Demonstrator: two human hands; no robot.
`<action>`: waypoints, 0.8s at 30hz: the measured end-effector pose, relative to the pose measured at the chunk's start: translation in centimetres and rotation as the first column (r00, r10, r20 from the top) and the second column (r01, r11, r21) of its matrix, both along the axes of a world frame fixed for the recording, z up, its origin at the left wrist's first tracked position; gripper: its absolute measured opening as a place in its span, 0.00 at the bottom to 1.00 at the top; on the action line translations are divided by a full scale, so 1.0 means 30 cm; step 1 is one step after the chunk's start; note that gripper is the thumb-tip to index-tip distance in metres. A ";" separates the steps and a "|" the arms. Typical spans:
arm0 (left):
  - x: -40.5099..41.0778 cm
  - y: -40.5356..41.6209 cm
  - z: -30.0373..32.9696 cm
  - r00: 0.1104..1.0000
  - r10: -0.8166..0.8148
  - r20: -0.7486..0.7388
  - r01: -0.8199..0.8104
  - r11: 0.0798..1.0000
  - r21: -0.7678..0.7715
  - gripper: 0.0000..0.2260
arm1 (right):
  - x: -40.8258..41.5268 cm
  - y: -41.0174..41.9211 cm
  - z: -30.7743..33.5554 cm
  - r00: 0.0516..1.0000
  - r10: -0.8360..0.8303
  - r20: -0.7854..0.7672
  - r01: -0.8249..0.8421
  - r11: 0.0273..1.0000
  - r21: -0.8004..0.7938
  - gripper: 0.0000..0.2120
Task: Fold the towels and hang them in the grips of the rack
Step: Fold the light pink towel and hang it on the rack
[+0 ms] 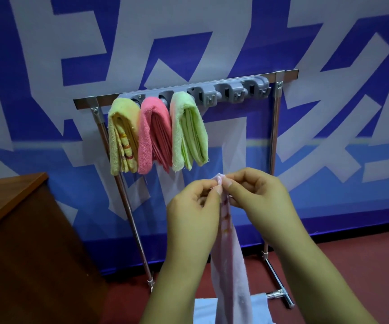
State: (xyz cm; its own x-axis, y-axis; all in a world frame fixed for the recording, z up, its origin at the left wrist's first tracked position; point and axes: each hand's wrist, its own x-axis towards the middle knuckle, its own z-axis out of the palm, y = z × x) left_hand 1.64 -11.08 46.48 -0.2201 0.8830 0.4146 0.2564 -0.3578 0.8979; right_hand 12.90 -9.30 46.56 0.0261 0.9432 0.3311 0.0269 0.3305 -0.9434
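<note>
Below the rack (274,146), your hands pinch a pale pink towel (229,260).
Left hand (192,208) and right hand (262,201) nip its top edge; it hangs down.

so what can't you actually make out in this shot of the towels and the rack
Head view, the only one:
- Lower end of the pale pink towel: cut off by the bottom edge.
- Its corners: hidden by the pinching left hand and right hand.
- Grips behind the yellow towel, pink towel and green towel: mostly covered by them.
- Light blue cloth on the floor: partly hidden by the arms.
</note>
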 end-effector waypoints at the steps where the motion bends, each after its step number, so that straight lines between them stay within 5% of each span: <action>1: -0.002 0.001 -0.001 1.000 -0.007 -0.003 0.007 1.000 -0.005 0.07 | 0.001 0.000 -0.001 1.000 0.012 -0.002 -0.012 1.000 0.006 0.03; 6: -0.019 -0.011 0.020 0.982 -0.175 0.064 0.180 0.980 -0.080 0.17 | 0.015 0.006 0.001 0.999 0.042 0.026 -0.043 0.998 0.045 0.05; 11: -0.054 -0.009 0.030 0.958 -0.271 0.093 0.277 0.959 -0.065 0.16 | 0.047 0.027 -0.006 0.994 0.102 0.042 -0.103 0.994 0.023 0.03; 14: -0.101 0.010 0.000 0.996 -0.067 -0.060 0.074 0.988 0.132 0.10 | 0.058 0.036 -0.010 0.992 0.120 0.037 -0.121 0.992 0.025 0.03; 16: -0.132 0.025 -0.017 0.969 -0.028 -0.245 0.079 0.977 0.200 0.07 | 0.059 0.036 -0.004 0.991 0.135 0.020 -0.135 0.990 0.032 0.04; 19: -0.155 0.044 -0.057 0.892 -0.173 -0.417 0.203 0.979 0.027 0.11 | 0.059 0.038 0.004 0.985 0.170 -0.021 -0.169 0.985 0.046 0.04; 24: -0.191 0.053 -0.115 0.820 -0.357 -0.448 0.300 0.934 -0.194 0.17 | 0.071 0.047 0.005 0.983 0.165 -0.081 -0.161 0.985 0.055 0.03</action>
State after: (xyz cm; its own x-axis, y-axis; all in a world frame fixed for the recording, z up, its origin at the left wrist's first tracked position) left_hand -4.09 -9.48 43.04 0.2870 0.9132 0.2892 0.5407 -0.4036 0.7380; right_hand 15.04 -7.90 46.71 -0.0967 0.9201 0.3795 -0.1108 0.3689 -0.9228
